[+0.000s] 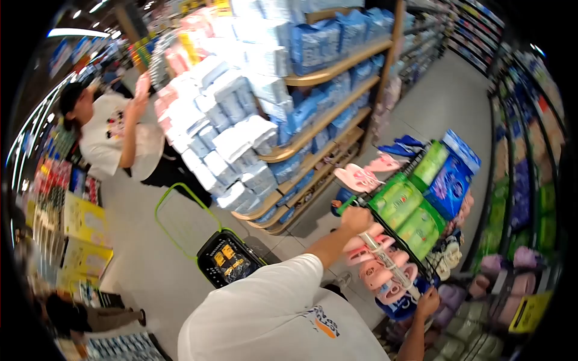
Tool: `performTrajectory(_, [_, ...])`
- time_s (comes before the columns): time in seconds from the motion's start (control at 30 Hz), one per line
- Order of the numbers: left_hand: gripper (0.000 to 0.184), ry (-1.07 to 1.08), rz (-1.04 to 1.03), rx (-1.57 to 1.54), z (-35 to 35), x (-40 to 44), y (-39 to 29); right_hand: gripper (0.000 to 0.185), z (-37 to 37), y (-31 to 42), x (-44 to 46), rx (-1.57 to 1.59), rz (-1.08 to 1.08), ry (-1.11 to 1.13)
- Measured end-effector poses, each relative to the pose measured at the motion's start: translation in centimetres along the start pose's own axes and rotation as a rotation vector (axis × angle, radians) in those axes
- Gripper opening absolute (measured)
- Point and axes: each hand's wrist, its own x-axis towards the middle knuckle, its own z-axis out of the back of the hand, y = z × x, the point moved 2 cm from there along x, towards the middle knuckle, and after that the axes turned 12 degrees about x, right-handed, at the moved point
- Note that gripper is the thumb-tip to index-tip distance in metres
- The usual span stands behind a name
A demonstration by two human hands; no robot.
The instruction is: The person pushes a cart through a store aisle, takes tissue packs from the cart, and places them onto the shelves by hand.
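My left hand is closed round the upper-left end of a shopping cart's handle. At the handle's lower-right end, my right hand is closed too, beside a dark blue item. Pink slippers hang along the handle between my hands. Beyond it, the cart holds green packages and a blue package. More pink slippers hang at its left side, and whitish shoes hang at its right side.
Curved wooden shelves with blue and white packs rise ahead on the left. A black basket with a green handle stands on the floor. A person in a white shirt is at the left. Stocked shelves line the right.
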Motion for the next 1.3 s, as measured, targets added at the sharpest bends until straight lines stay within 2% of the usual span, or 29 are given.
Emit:
performTrajectory(0.03, [0.030, -0.088, -0.025, -0.027, -0.2, -0.4, 0.4, 0.033, 0.9, 1.8, -0.4, -0.010, 0.014, -0.045])
performTrajectory(0.07, [0.026, -0.078, 0.018, 0.008, -0.6, -0.4, 0.8, 0.032, 1.4, 2.4, -0.8, 0.011, -0.011, -0.040])
performTrajectory(0.13, [0.024, -0.129, 0.014, -0.046, 0.2, -1.1, 1.5, 0.032, 2.0, 3.5, -1.6, -0.016, 0.084, -0.132])
performTrajectory(0.2, [0.021, -0.248, -0.010, -0.054, 0.9, -1.6, 1.9, 0.033, 3.1, 5.4, -1.9, -0.045, 0.070, -0.136])
performTrajectory(0.43, [0.026, -0.312, -0.035, -0.001, 2.3, -3.3, 3.7, 0.033, 4.9, 8.5, -4.0, -0.042, 0.106, -0.157])
performTrajectory(0.5, [0.025, -0.268, -0.036, 0.041, 2.6, -3.9, 3.8, 0.032, 4.6, 8.3, -4.9, -0.045, 0.034, -0.160])
performTrajectory(0.53, [0.026, -0.180, 0.002, 0.078, 2.3, -3.9, 4.1, 0.032, 4.6, 8.4, -5.3, -0.044, 0.010, -0.173])
performTrajectory(0.63, [0.028, -0.069, 0.021, 0.110, 2.7, -4.3, 4.3, 0.032, 4.7, 9.0, -6.3, -0.025, 0.048, -0.186])
performTrajectory(0.67, [0.031, 0.075, 0.050, 0.116, 3.4, -4.2, 4.6, 0.031, 5.6, 10.3, -6.3, -0.027, 0.074, -0.200])
performTrajectory(0.7, [0.031, 0.078, 0.042, 0.123, 3.4, -4.1, 4.6, 0.031, 5.7, 10.3, -6.6, -0.005, 0.090, -0.201])
performTrajectory(0.77, [0.034, 0.265, 0.019, 0.209, 3.1, -3.9, 5.0, 0.031, 5.8, 10.3, -7.1, -0.009, 0.100, -0.215])
performTrajectory(0.8, [0.045, 0.375, 0.024, 0.242, 3.8, -4.0, 4.8, 0.031, 5.7, 10.2, -7.4, 0.001, 0.088, -0.210])
performTrajectory(0.83, [0.045, 0.376, 0.024, 0.242, 3.7, -4.1, 4.7, 0.031, 5.7, 10.2, -7.5, 0.013, 0.077, -0.205])
performTrajectory(0.93, [0.061, 0.392, -0.002, 0.260, 3.5, -4.2, 5.5, 0.031, 6.3, 11.2, -8.1, 0.019, 0.080, -0.213])
performTrajectory(1.17, [0.060, 0.387, 0.015, 0.235, 3.1, -4.3, 5.6, 0.031, 6.1, 10.8, -8.2, 0.014, 0.079, -0.216])
performTrajectory(1.3, [0.053, 0.310, 0.022, 0.209, 3.2, -3.8, 4.8, 0.031, 5.9, 10.2, -7.0, 0.006, 0.088, -0.214])
